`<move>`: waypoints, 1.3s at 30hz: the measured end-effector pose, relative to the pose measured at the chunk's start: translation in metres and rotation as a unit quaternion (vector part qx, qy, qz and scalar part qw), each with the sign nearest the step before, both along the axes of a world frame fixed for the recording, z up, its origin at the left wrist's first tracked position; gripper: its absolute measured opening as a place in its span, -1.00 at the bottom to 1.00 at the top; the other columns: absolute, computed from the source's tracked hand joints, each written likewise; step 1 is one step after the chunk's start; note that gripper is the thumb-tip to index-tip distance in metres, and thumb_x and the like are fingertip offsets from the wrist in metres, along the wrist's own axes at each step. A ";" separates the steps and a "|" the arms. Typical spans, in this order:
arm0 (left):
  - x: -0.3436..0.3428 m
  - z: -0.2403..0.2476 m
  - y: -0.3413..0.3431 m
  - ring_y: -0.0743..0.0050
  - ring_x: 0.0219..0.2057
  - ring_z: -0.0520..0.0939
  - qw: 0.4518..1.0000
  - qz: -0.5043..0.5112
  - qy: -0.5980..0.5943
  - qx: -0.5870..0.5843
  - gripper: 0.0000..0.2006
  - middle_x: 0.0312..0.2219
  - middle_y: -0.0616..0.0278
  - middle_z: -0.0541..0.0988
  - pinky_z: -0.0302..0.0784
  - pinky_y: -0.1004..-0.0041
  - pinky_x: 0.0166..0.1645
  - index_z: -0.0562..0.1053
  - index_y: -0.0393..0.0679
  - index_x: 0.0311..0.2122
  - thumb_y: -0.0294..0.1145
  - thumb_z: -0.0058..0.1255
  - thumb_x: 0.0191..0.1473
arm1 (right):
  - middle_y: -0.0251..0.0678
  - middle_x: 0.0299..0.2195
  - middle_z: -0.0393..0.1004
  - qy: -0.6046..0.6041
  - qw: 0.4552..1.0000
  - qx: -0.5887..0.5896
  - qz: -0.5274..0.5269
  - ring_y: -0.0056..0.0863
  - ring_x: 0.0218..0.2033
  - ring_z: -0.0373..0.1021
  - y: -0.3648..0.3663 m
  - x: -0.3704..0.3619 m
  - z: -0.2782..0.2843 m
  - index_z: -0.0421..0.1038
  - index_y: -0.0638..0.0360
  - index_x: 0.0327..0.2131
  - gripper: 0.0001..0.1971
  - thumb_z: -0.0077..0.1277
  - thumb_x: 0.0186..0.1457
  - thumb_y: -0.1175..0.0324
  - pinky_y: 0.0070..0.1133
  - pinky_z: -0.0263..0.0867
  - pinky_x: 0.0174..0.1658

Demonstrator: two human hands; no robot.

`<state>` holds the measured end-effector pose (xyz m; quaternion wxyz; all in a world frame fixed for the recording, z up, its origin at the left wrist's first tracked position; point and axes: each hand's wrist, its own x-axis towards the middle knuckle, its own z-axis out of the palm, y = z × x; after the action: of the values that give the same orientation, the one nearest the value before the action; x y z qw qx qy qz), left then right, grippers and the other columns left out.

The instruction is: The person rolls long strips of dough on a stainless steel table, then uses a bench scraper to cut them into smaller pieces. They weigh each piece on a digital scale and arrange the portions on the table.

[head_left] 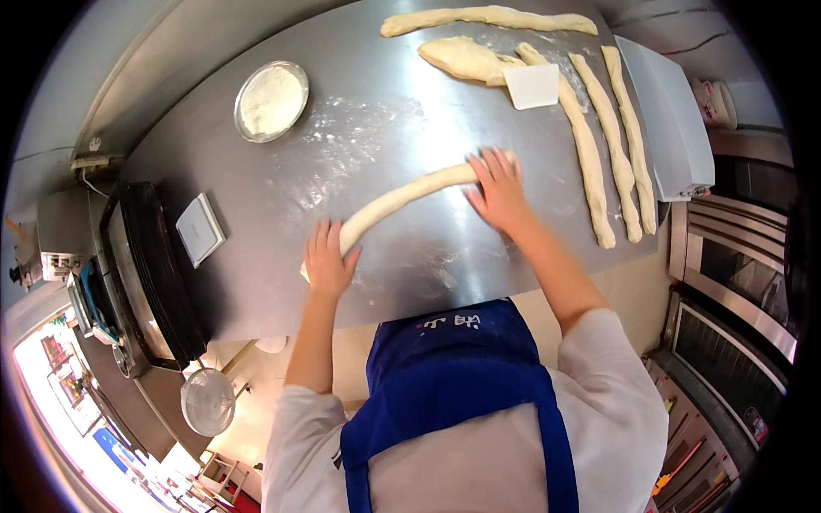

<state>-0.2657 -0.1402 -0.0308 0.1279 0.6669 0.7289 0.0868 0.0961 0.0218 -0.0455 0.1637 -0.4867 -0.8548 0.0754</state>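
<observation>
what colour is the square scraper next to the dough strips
White; the scraper shows best in the head view.

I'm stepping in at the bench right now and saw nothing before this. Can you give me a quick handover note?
Left hand: flat, palm down on the near end of the dough rope; no closed grip.
Right hand: flat on the rope's far end.
The rope lies across the floured steel table.
Done: three long ropes lie side by side at the right, another rope at the far edge.
Left: a dough lump beside the white scraper is unrolled. Flour dish stands far left.
</observation>
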 end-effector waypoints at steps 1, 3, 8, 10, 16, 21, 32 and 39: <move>-0.002 0.003 -0.017 -0.15 0.24 0.30 0.998 0.036 -0.004 -0.041 -0.36 0.18 -0.05 0.36 0.22 0.03 0.27 0.29 -0.06 0.24 -0.14 0.18 0.06 | -0.15 0.17 0.26 0.041 0.999 -0.003 0.013 -0.09 0.25 0.14 -0.014 0.007 0.001 0.38 -0.02 0.08 -0.49 0.18 0.04 0.15 -0.02 0.07 0.23; 0.005 0.007 -0.041 -0.12 0.15 0.42 0.986 0.104 -0.016 -0.126 -0.37 0.08 -0.01 0.46 0.38 0.09 0.17 0.32 -0.06 0.20 -0.19 0.24 0.01 | -0.19 0.07 0.33 0.030 0.999 -0.007 0.007 -0.11 0.14 0.23 -0.006 0.014 -0.001 0.41 -0.03 0.04 -0.52 0.20 0.02 0.15 -0.07 0.15 0.12; -0.006 0.000 -0.060 0.09 -0.24 0.61 0.966 0.144 -0.164 -0.138 -0.54 -0.12 0.06 0.57 0.57 0.21 -0.09 0.40 -0.11 0.11 -0.15 0.08 0.14 | -0.20 -0.08 0.42 -0.033 0.984 -0.135 0.115 -0.18 -0.05 0.34 0.094 -0.033 -0.002 0.44 0.00 0.00 -0.54 0.21 0.01 0.14 -0.16 0.24 -0.05; -0.042 -0.001 -0.079 0.16 -0.30 0.63 0.880 0.179 -0.362 -0.248 -0.58 -0.18 0.11 0.59 0.58 0.22 -0.13 0.42 -0.14 0.08 -0.16 0.02 0.17 | -0.17 -0.06 0.43 -0.072 0.979 -0.120 0.146 -0.20 -0.02 0.35 0.119 -0.098 0.032 0.44 0.02 0.01 -0.52 0.21 0.01 0.13 -0.17 0.24 -0.02; -0.058 0.000 -0.140 0.42 -0.29 0.64 0.453 0.518 -0.724 -0.056 -0.60 -0.21 0.19 0.62 0.60 0.47 -0.28 0.41 -0.20 0.07 -0.12 -0.19 0.31 | -0.20 0.20 0.30 0.008 0.975 0.034 0.218 -0.17 0.26 0.19 0.071 -0.205 0.002 0.32 0.00 0.19 -0.38 0.13 0.09 0.00 -0.10 0.07 0.28; -0.043 0.015 -0.126 0.30 -0.04 0.57 0.667 0.542 -0.510 0.043 -0.54 0.04 0.04 0.48 0.54 0.25 -0.03 0.37 -0.20 0.16 -0.16 -0.03 0.25 | -0.21 0.38 0.02 -0.118 0.959 -0.036 0.253 -0.18 0.43 -0.12 0.057 -0.272 0.007 0.13 0.04 0.32 -0.23 -0.03 0.16 -0.18 -0.01 -0.21 0.39; -0.034 0.019 -0.067 0.02 0.20 0.35 0.990 0.138 0.019 -0.033 -0.23 0.12 -0.02 0.40 0.19 -0.08 0.25 0.27 -0.07 0.28 -0.12 0.26 -0.04 | -0.09 0.26 0.16 -0.062 0.983 -0.046 0.165 -0.12 0.38 -0.06 0.069 -0.214 0.004 0.33 0.10 0.14 -0.38 0.11 0.08 -0.04 0.02 -0.11 0.34; -0.054 0.000 -0.056 -0.01 -0.08 0.55 0.988 0.106 -0.006 -0.112 -0.21 -0.13 -0.02 0.54 0.39 0.07 0.11 0.26 -0.05 0.28 -0.24 0.27 -0.13 | -0.23 -0.12 0.43 0.040 0.983 -0.108 0.144 -0.19 0.00 0.36 0.017 -0.111 0.017 0.40 0.08 -0.07 -0.55 0.25 -0.03 0.18 -0.28 0.27 0.10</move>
<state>-0.3196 -0.1961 -0.0310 0.1961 0.5672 0.7996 0.0215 -0.0151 0.0384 -0.0285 0.1315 -0.3696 -0.8957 0.2094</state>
